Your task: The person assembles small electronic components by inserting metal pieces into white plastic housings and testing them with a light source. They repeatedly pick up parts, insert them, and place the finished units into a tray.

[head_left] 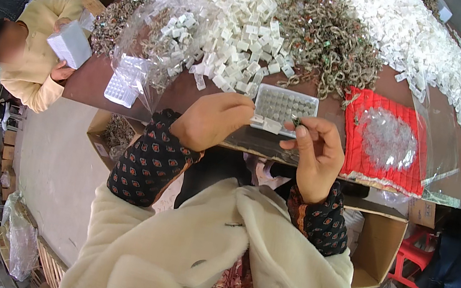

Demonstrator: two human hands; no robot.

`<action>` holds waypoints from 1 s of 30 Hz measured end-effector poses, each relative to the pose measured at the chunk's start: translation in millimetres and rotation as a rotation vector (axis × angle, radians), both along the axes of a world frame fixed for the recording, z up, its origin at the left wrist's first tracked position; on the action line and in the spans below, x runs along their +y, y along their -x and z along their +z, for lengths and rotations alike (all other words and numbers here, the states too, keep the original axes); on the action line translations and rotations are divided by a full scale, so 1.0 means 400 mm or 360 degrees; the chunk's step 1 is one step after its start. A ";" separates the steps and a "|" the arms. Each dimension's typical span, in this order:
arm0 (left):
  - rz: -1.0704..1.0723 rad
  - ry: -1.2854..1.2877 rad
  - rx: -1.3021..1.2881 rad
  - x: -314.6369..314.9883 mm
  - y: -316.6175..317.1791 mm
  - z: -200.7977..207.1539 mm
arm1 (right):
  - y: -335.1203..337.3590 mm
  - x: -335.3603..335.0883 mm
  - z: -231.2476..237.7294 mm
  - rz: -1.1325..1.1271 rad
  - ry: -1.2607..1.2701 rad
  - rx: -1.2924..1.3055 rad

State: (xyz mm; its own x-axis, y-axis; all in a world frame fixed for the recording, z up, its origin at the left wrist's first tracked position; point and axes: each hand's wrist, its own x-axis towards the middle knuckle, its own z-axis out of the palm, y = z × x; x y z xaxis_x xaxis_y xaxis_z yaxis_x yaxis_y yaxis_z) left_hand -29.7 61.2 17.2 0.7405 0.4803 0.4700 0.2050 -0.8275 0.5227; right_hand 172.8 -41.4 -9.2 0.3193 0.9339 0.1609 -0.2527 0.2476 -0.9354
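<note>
My left hand (pixel 213 117) is closed, its fingertips at the left edge of a white compartment tray (pixel 288 94). What those fingers hold, if anything, is hidden. Small whitish plastic boxes (pixel 271 126) lie along the tray's near edge, one of them right beside my left fingertips. Between thumb and fingers, my right hand (pixel 319 159) pinches a small dark green trinket (pixel 296 120) over the tray's near right corner. Rows of round cells fill the tray, with greyish contents too small to make out.
Behind the tray rise heaps of clear-white plastic boxes (pixel 239 41) and grey-brown braided trinkets (pixel 338 39). A red quilted cloth (pixel 353 150) with clear plastic pieces (pixel 390 141) lies to the right. At left, a co-worker (pixel 37 48) holds a stack of white trays (pixel 70 45). Cardboard boxes (pixel 379 247) stand below the table.
</note>
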 end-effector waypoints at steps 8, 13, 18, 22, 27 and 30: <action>0.0138 0.1052 -0.0941 -0.136 -0.026 -0.061 | 0.068 -0.039 0.004 0.0199 -0.0100 0.0011; 0.0139 0.1553 -0.1347 -0.197 -0.046 -0.071 | 0.080 -0.051 0.005 0.0143 -0.0222 -0.0249; 0.0259 0.1739 -0.1469 -0.200 -0.048 -0.072 | 0.086 -0.055 0.012 0.0045 -0.0171 -0.0346; 0.0230 0.1797 -0.1452 -0.205 -0.040 -0.085 | 0.072 -0.061 0.024 0.0089 -0.0084 -0.0715; 0.0105 0.1688 -0.1563 -0.215 -0.048 -0.101 | 0.083 -0.064 0.036 0.0077 -0.0025 -0.0543; 0.0089 0.1645 -0.1560 -0.215 -0.050 -0.104 | 0.087 -0.063 0.042 0.0066 -0.0026 -0.0461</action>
